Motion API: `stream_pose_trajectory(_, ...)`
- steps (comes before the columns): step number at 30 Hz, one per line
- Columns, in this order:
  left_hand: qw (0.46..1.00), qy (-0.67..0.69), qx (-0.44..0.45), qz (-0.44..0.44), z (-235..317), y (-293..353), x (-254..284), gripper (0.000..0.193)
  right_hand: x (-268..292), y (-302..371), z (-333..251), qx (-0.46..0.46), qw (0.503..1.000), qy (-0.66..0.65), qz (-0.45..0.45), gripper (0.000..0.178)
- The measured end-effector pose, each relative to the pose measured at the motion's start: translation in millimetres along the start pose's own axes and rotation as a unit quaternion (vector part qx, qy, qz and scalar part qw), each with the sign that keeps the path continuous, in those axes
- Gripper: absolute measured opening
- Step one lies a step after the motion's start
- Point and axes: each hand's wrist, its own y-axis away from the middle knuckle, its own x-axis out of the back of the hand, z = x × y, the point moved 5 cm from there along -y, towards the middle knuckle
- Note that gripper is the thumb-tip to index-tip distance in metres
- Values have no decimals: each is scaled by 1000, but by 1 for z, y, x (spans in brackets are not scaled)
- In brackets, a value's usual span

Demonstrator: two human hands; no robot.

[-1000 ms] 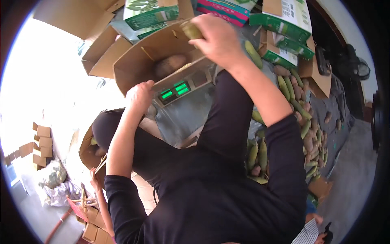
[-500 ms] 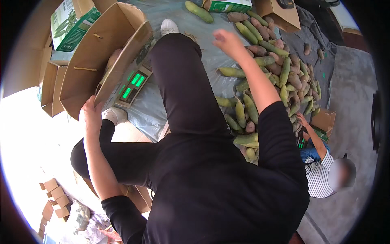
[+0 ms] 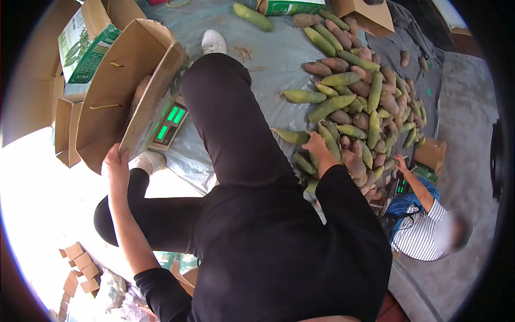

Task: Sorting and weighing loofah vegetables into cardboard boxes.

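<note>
My left hand (image 3: 115,163) is closed on the near rim of a tall open cardboard box (image 3: 110,91) with cord handles. The box leans over a digital scale (image 3: 169,123) with green lit displays, and a reddish-brown root (image 3: 140,92) shows inside it. On the right, my right hand (image 3: 318,147) reaches down into a heap of long green radishes (image 3: 338,107) and reddish-brown roots (image 3: 354,162). Its fingers curl around the end of a green radish, most of which the hand covers. Beside the fingertips lies another green radish (image 3: 289,135).
Plastic sheeting (image 3: 273,59) covers the floor under the heap. Green-and-white cartons (image 3: 88,48) stand at the far left, with another open carton (image 3: 370,16) at the back. On the right, a person in a striped shirt (image 3: 421,231) reaches to the heap beside a second scale.
My right hand has come down and nearer from above the sheeting to the radish heap, its fingers curling onto a radish. My left hand keeps its hold on the box rim.
</note>
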Motion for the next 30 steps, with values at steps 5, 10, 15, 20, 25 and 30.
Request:
stream_pose_trajectory(5,999,1,41,-14,-17,5,-1,16,13,25,-20,-49,998,-21,39,33)
stream_pose_trajectory(10,998,-37,35,-20,6,4,3,17,15,29,-18,-12,998,-3,58,21)
stream_pose_trajectory(15,999,-26,19,-24,-7,3,-2,13,47,36,-30,197,952,-36,233,26)
stream_pose_trajectory(20,996,-57,46,-50,-1,5,3,14,124,46,-60,207,929,-153,264,35)
stream_pose_trajectory(25,998,-45,41,-33,5,5,9,13,230,90,-136,356,804,-282,385,35)
stream_pose_trajectory(30,996,-60,45,-41,1,6,7,10,334,166,-232,441,682,-492,313,33)
